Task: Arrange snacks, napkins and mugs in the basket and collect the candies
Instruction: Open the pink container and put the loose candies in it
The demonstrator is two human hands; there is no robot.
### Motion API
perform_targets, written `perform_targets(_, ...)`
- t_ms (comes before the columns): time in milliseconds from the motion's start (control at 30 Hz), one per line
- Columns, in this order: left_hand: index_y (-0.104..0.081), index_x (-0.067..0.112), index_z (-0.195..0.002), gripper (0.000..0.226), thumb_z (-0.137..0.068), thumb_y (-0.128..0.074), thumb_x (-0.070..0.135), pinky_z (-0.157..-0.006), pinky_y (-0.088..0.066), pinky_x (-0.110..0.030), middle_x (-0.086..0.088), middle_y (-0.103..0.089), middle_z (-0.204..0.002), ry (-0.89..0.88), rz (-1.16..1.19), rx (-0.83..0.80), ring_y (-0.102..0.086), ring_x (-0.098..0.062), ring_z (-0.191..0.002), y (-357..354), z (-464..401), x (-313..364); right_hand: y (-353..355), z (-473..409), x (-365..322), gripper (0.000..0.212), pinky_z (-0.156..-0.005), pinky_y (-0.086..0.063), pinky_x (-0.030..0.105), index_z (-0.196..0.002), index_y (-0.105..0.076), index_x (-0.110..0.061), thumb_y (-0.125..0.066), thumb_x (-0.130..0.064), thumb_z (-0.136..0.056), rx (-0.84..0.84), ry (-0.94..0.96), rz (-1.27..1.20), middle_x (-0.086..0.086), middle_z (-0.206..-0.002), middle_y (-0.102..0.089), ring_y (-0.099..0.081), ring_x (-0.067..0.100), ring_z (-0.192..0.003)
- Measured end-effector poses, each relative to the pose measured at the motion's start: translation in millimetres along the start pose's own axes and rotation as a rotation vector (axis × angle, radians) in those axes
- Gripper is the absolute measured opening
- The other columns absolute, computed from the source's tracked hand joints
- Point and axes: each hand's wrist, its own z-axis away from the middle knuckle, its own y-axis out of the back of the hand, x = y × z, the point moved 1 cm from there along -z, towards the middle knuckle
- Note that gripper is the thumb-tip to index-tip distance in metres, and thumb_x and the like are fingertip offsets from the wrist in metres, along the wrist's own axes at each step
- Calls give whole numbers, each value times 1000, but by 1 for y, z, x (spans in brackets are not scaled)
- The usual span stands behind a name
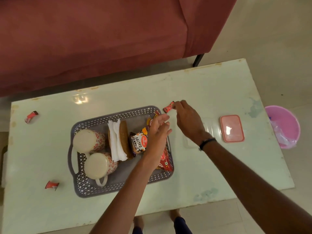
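Nearest the lens: two bare forearms reaching up from the bottom edge, feet just visible on the floor below the table edge. Left hand spread loose, palm turned inward, grasping nothing, hovering over the right end of the grey lattice basket. Right hand, dark band at the wrist, pinching one red candy at the fingertips, just beyond the basket's far right corner. Inside the basket: two patterned mugs lying on their sides at the left, white napkins upright beside a round woven coaster, then a salted peanuts packet and a red snack packet at the right wall. Loose on the table: a second candy far left, a third candy near left. Pink-lidded box to the right, well apart. Pink bin on the floor past the table; red sofa behind.
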Motion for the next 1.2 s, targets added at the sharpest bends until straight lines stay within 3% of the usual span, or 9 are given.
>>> perform_targets(133, -48, 18, -126, 30, -97, -44, 10, -97, -47, -27, -1, -53, -133, 14, 60, 8, -51, -12, -122, 13, -9, 0, -25, -40, 17, 41, -76, -47, 36, -120, -52, -11, -52, 7, -83, -159, 52, 146, 9, -125, -52, -60, 29, -96)
perform_targets(300, -47, 18, -128, 32, -97, -44, 11, -96, -49, -22, 0, -53, -133, 9, 59, -6, -52, -11, -122, 20, -13, -1, -44, -46, 25, 22, -68, -44, 34, -111, -50, -6, -49, -3, -90, -255, 87, 309, 13, -112, -53, -60, 29, -87)
perform_targets(367, -47, 17, -129, 32, -97, -44, 12, -97, -48, -22, 0, -53, -133, 11, 55, -14, -52, -11, -122, 20, -12, 0, -36, -43, 21, 16, -63, -43, 31, -109, -51, -5, -49, -8, -93, -208, 28, 227, 14, -110, -53, -59, 27, -80)
perform_targets(500, -48, 16, -129, 33, -97, -45, 11, -96, -49, -26, -1, -54, -132, 32, 57, -3, -53, -13, -121, 15, -8, 2, 15, -9, 12, 20, -60, -45, 31, -105, -53, -5, -53, -22, -94, 83, -210, -81, 13, -107, -55, -59, 27, -74)
perform_targets(633, -48, 13, -128, 33, -96, -45, 9, -93, -49, -26, -3, -53, -132, 61, 58, 9, -52, -17, -122, 4, -3, 5, 41, 47, 27, 29, -69, -45, 34, -105, -55, -7, -54, -33, -93, 47, -470, -80, 13, -106, -59, -60, 32, -87)
perform_targets(767, -49, 14, -125, 30, -95, -45, 8, -91, -48, -26, 0, -54, -127, 75, 49, 5, -52, -18, -121, -3, 6, 2, 38, 74, 42, 40, -81, -40, 24, -119, -50, -6, -65, -23, -86, -44, -557, -253, 13, -119, -55, -55, 23, -107)
perform_targets(867, -51, 18, -121, 29, -95, -46, 9, -89, -49, -27, 3, -56, -125, 85, 26, 15, -53, -16, -119, -4, 13, -5, 45, 83, 45, 27, -75, -30, 16, -119, -48, -4, -50, -11, -93, 69, -606, -311, 17, -119, -55, -47, 16, -95)
perform_targets(1067, -53, 20, -120, 27, -95, -45, 10, -91, -49, -33, 1, -56, -127, 103, -1, 30, -54, -16, -116, 0, 30, -14, 46, 84, 34, 48, -81, -39, 26, -137, -34, -11, -51, -8, -92, 86, -551, -393, 16, -124, -52, -56, 30, -109)
perform_targets(1200, -53, 19, -119, 27, -96, -45, 9, -89, -51, -30, 2, -58, -125, 111, 33, 68, -57, -12, -112, 15, 41, -16, 51, 92, 27, 53, -86, -43, 32, -141, -28, -13, -49, -5, -93, 212, -564, -366, 17, -131, -48, -57, 32, -111)
